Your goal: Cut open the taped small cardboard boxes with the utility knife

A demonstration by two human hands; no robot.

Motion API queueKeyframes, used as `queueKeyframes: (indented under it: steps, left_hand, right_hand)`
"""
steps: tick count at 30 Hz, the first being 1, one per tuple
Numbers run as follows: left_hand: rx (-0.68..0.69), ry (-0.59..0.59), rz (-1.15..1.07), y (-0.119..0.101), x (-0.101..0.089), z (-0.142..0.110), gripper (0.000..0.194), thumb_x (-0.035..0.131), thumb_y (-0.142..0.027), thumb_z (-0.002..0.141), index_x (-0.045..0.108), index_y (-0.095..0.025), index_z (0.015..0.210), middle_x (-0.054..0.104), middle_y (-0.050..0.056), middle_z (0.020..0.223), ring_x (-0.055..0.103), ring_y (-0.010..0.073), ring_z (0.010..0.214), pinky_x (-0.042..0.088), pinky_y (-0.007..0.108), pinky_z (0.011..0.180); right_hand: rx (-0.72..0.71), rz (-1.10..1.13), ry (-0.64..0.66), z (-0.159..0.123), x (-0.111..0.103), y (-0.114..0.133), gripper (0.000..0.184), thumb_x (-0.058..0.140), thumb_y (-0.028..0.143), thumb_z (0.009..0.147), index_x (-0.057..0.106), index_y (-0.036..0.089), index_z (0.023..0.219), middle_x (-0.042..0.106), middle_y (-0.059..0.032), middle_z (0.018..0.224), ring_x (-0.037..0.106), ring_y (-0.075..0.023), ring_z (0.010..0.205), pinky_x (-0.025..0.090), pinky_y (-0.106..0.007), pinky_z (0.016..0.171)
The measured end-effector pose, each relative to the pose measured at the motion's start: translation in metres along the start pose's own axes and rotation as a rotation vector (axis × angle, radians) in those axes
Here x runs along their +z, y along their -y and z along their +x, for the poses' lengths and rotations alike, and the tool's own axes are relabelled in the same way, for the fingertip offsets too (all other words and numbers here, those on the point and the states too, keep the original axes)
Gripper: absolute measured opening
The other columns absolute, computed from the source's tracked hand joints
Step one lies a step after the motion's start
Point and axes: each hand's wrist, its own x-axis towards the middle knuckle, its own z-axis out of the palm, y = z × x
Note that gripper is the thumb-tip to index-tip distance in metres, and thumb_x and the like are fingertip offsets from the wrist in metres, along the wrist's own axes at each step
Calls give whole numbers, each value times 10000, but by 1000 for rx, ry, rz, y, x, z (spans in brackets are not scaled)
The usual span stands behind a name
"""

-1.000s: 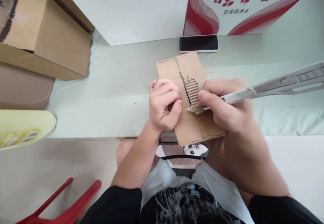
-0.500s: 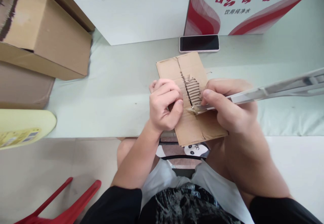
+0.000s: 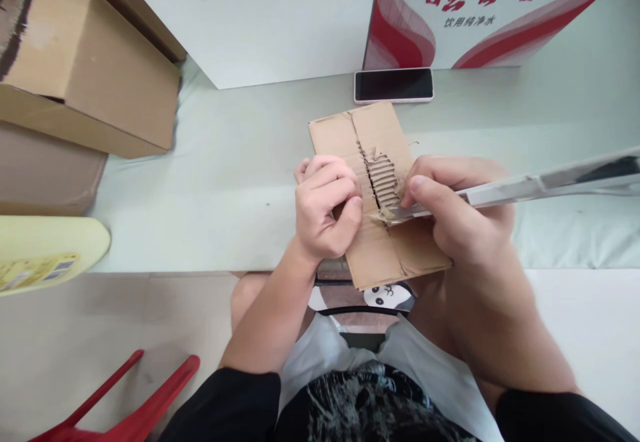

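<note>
"Cardboard (image 3: 383,245) first: where is it, in the head view?"

"At the near edge of the surface (image 3: 225,182), between the two hands. Its lower corner juts out past that edge, above the person's lap."

"What shape is it in?"

"Flat and roughly oblong, set slantwise. A dark split runs lengthwise down it, and right of the split the top layer is gone over a patch (image 3: 384,179), baring a row of ridges. A thin torn flap (image 3: 385,215) sticks up at the lower end of that patch."

"And the left hand (image 3: 327,205)?"

"Curled into a loose fist against the cardboard's left edge, thumb folded in. I can't tell whether its fingers pinch the board or only press on it."

"The right hand's (image 3: 457,209) grip?"

"Closed firmly on a long, pale tool (image 3: 505,192), thumb against forefinger near the front end. That tip meets the torn flap; the back end slants off to the right, too blurred to make out well."

"Anything else on the surface?"

"A phone (image 3: 394,85), dark screen up, beyond the cardboard and just beside the foot of a white box (image 3: 465,35) with red writing. Brown boxes (image 3: 120,75) fill the far left corner, and something yellow with a label (image 3: 50,245) pokes in at the near left."

"Below the near edge?"

"Something red (image 3: 170,389), partly in view, by the person's left sleeve (image 3: 225,402)."
</note>
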Motion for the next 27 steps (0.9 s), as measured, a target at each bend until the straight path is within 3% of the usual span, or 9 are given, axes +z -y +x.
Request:
queueKeyframes:
  steps: [11, 27]
  left_hand:
    - [-10, 15, 20, 0, -2, 0, 221, 511, -221, 903, 482, -235, 684, 670, 20, 711, 620, 238, 835, 430, 490, 827]
    - [-21, 29, 42, -1, -2, 0, 241, 490, -243, 923, 479, -235, 683, 662, 28, 708, 617, 240, 838, 436, 498, 835]
  right_hand:
    - [99, -5, -10, 1, 2, 3, 402, 595, 299, 945, 460, 236, 571, 505, 3, 538, 429, -141, 523, 331, -348, 533]
    - [78, 26, -42, -1, 4, 1, 358, 574, 168, 926, 453, 222, 594, 460, 20, 554, 402, -126, 535, 307, -340, 552]
